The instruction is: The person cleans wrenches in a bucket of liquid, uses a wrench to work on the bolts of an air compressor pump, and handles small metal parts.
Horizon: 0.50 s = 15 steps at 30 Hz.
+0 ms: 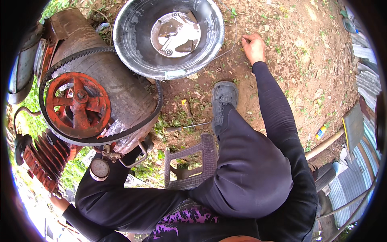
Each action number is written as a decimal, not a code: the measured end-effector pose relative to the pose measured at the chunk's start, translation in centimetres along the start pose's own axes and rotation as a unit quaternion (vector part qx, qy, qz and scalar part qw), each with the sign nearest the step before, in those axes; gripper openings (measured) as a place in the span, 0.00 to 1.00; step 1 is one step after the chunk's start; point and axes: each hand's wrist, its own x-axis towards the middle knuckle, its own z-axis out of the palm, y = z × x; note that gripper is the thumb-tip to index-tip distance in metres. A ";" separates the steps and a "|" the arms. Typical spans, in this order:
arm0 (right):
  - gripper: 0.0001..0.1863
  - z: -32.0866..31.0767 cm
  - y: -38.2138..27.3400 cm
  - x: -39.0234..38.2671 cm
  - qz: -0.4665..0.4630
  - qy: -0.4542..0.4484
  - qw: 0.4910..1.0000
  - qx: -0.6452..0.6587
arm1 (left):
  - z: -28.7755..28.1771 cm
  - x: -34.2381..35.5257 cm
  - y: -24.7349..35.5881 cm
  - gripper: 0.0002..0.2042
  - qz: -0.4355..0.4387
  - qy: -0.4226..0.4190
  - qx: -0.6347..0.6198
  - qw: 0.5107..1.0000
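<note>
My right hand is stretched forward, low over the dirt, to the right of a black bucket and its thin wire handle. Its thumb and forefinger look pinched together, and what lies between them is too small to make out. Shiny liquid and metal parts sit in the bucket. At the lower left, my left hand reaches to the rusty finned cylinder of an air compressor; its fingers are hidden. A red flywheel with a loose-looking black belt stands beside the compressor's tank.
A round pressure gauge hangs near my left knee. On the ground lie a screwdriver and a yellow-ended tool, beyond a grey plastic stool. To the right are a small yellow-and-blue bottle, a wooden-handled blade tool and corrugated sheets.
</note>
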 end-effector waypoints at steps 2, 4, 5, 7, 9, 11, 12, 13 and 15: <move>0.10 -0.1 -0.2 0.2 0.022 -0.010 1.000 0.010 | -0.2 -0.2 0.1 0.15 0.005 0.012 -0.004 1.000; 0.11 -0.1 0.3 0.4 0.013 -0.012 1.000 -0.003 | -0.2 -0.1 0.7 0.15 0.012 0.026 -0.013 1.000; 0.11 0.0 0.9 0.5 -0.005 -0.011 1.000 -0.021 | -0.2 0.0 1.0 0.14 0.016 0.030 -0.016 0.999; 0.11 -0.1 0.8 0.7 0.029 -0.017 0.999 -0.004 | -0.5 0.0 1.0 0.14 0.019 0.036 -0.016 0.999; 0.11 -0.6 0.5 0.8 0.137 -0.031 0.988 0.062 | -0.5 -0.1 1.1 0.14 0.020 0.041 -0.020 0.999; 0.12 -1.2 -0.3 1.3 0.092 -0.047 0.994 0.043 | -0.5 -0.7 0.8 0.14 0.018 0.042 -0.022 0.999; 0.12 -1.4 -0.1 1.3 0.072 -0.053 0.995 0.034 | -0.5 -0.6 1.1 0.14 0.021 0.045 -0.024 0.998; 0.13 -1.3 0.2 1.6 0.039 -0.057 0.998 0.010 | -0.4 -0.4 1.3 0.14 0.023 0.047 -0.027 0.998; 0.13 -0.8 0.5 2.3 -0.015 -0.059 0.997 -0.040 | -0.5 -0.3 1.5 0.14 0.027 0.051 -0.029 0.998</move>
